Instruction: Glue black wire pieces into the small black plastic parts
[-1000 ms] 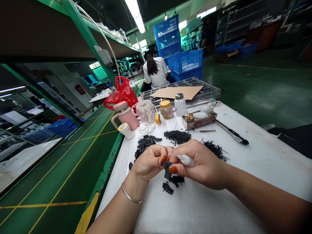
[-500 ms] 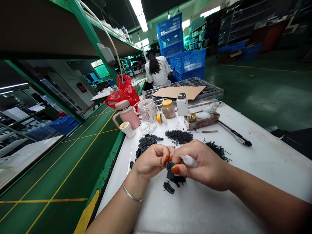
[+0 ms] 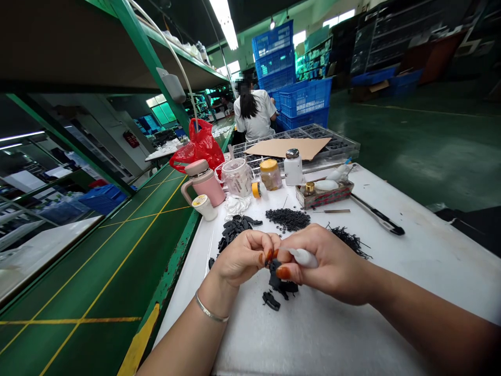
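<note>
My left hand (image 3: pixel 245 256) is closed in a pinch on a small black part, mostly hidden by the fingertips. Wrapped in my right hand (image 3: pixel 326 266) is a small white squeeze bottle (image 3: pixel 306 258), its thin nozzle pointing left toward the left fingertips. The two hands meet over the white tabletop (image 3: pixel 274 339). Just under them lie several black plastic pieces (image 3: pixel 271 301). Behind the left hand is a heap of curved black parts (image 3: pixel 235 230). Beyond the hands sits a pile of small black rings (image 3: pixel 287 219), and behind the right wrist a pile of thin black pins (image 3: pixel 348 242).
At the back stand a pink mug (image 3: pixel 205 183), a clear plastic jug (image 3: pixel 237 177), a yellow-lidded jar (image 3: pixel 270 175) and a white dispenser bottle (image 3: pixel 293 168). A small box (image 3: pixel 324 197) and a black-handled tool (image 3: pixel 378 214) lie right. A person (image 3: pixel 254 112) sits ahead, near blue crates (image 3: pixel 305 99).
Almost nothing differs. Both hands keep their hold, with only a slight shift at the fingertips, and the person ahead has moved an arm a little.
</note>
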A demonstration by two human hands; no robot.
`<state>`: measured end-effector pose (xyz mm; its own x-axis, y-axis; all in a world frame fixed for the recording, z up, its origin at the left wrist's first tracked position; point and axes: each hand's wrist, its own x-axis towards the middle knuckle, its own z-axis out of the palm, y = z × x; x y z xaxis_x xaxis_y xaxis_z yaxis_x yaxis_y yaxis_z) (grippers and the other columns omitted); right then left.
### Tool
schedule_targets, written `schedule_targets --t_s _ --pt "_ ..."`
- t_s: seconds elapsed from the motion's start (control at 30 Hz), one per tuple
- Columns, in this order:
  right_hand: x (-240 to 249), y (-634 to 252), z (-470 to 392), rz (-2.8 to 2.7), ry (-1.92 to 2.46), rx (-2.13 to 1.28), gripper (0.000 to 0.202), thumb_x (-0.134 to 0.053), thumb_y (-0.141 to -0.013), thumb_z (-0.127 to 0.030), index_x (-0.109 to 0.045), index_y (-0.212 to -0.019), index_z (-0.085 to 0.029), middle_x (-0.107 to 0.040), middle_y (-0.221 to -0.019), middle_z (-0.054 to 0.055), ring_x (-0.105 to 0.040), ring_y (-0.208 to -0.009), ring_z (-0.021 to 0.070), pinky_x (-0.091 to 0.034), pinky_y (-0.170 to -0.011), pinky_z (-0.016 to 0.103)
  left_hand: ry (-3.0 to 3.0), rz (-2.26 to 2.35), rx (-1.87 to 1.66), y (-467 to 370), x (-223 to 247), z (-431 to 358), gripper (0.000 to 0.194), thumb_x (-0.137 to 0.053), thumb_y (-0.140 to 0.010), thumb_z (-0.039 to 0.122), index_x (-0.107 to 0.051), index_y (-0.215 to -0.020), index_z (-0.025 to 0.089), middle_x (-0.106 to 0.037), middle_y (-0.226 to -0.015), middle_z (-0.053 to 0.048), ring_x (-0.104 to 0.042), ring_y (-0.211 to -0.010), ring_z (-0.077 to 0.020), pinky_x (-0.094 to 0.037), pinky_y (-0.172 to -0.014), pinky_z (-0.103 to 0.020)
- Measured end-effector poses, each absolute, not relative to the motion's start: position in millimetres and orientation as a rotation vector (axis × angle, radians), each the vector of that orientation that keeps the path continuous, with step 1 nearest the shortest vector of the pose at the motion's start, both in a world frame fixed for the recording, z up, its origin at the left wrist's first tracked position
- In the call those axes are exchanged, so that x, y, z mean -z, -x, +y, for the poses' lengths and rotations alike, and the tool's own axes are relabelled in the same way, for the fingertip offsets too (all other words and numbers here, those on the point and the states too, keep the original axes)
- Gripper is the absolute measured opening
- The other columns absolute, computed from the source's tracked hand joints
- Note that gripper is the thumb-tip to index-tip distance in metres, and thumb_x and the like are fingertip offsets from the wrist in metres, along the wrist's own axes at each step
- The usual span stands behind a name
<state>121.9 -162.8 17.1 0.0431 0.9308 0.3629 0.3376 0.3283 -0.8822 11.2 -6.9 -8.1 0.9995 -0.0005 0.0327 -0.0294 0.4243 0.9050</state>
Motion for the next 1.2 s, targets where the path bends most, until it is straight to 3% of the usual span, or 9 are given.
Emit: schedule_targets --t_s 0.27,0.5,0.7,0.8,0.93,1.1,1.2 --pt "-20.5 -121.2 -161.8 -1.359 1.283 -0.814 0.017 -0.058 -0.078 -0.020 -0.056 -0.062 -0.012 -0.050 -0.055 -0.002 -0.040 -0.050 0.0087 -0.029 -0.046 0.020 -1.172 -0.023 -0.076 -12.4 6.8 -5.4 0.033 -0.084 -0.064 0.030 -0.059 -0.059 0.009 -0.050 -0.071 -0.005 -0.049 -0.067 -0.0125 -0.039 -0.060 -0.021" --pt "-13.0 -121.6 -158.2 -1.369 1.273 -0.697 0.020 -0.059 -0.080 -0.022 -0.056 -0.064 -0.012 -0.050 -0.055 -0.001 -0.039 -0.051 0.0090 -0.029 -0.047 0.020 -1.166 0.065 -0.090 -11.5 4.3 -6.4 0.038 -0.086 -0.060 0.031 -0.056 -0.058 0.008 -0.051 -0.074 -0.005 -0.049 -0.065 -0.0120 -0.040 -0.057 -0.019" --pt "-9.8 -120.7 -152.9 -1.376 1.317 -0.639 0.035 -0.063 -0.082 -0.038 -0.052 -0.061 -0.013 -0.047 -0.055 -0.001 -0.037 -0.051 0.0092 -0.027 -0.047 0.020 -1.136 0.010 -0.116 -10.3 8.1 -1.1 0.026 -0.083 -0.064 0.020 -0.060 -0.067 0.008 -0.053 -0.083 -0.006 -0.053 -0.070 -0.0125 -0.043 -0.060 -0.020" --pt "-9.4 -125.5 -150.5 -1.281 1.371 -0.697 0.037 -0.064 -0.080 -0.042 -0.050 -0.062 -0.014 -0.047 -0.053 -0.001 -0.037 -0.051 0.0100 -0.028 -0.048 0.021 -1.169 0.079 -0.182 -11.6 7.1 -0.5 0.028 -0.082 -0.065 0.024 -0.060 -0.076 0.009 -0.052 -0.081 -0.006 -0.051 -0.069 -0.0121 -0.044 -0.058 -0.019" --pt "-4.7 -136.5 -147.8 -1.258 1.527 -0.743 0.024 -0.060 -0.079 -0.032 -0.051 -0.066 -0.014 -0.051 -0.057 -0.001 -0.042 -0.055 0.0116 -0.032 -0.053 0.021 -1.208 0.225 -0.356 -12.2 3.3 3.8 0.035 -0.081 -0.067 0.033 -0.060 -0.084 0.011 -0.048 -0.076 -0.002 -0.046 -0.066 -0.0093 -0.047 -0.061 -0.021" --pt "14.1 -140.2 -142.1 -1.426 1.841 -0.710 0.019 -0.057 -0.071 -0.017 -0.043 -0.058 -0.015 -0.037 -0.052 -0.005 -0.030 -0.050 0.0085 -0.022 -0.047 0.021 -1.171 0.315 -0.527 -10.3 0.9 15.2 0.038 -0.081 -0.067 0.038 -0.057 -0.083 0.012 -0.047 -0.076 -0.001 -0.045 -0.067 -0.0083 -0.046 -0.059 -0.018" --pt "21.3 -135.7 -140.1 -1.540 1.890 -0.676 0.015 -0.055 -0.069 -0.015 -0.045 -0.057 -0.015 -0.040 -0.051 -0.005 -0.033 -0.050 0.0084 -0.022 -0.048 0.022 -1.157 0.335 -0.544 -10.1 0.6 18.4 0.042 -0.083 -0.065 0.039 -0.057 -0.083 0.012 -0.047 -0.073 0.000 -0.044 -0.064 -0.0076 -0.046 -0.058 -0.017"
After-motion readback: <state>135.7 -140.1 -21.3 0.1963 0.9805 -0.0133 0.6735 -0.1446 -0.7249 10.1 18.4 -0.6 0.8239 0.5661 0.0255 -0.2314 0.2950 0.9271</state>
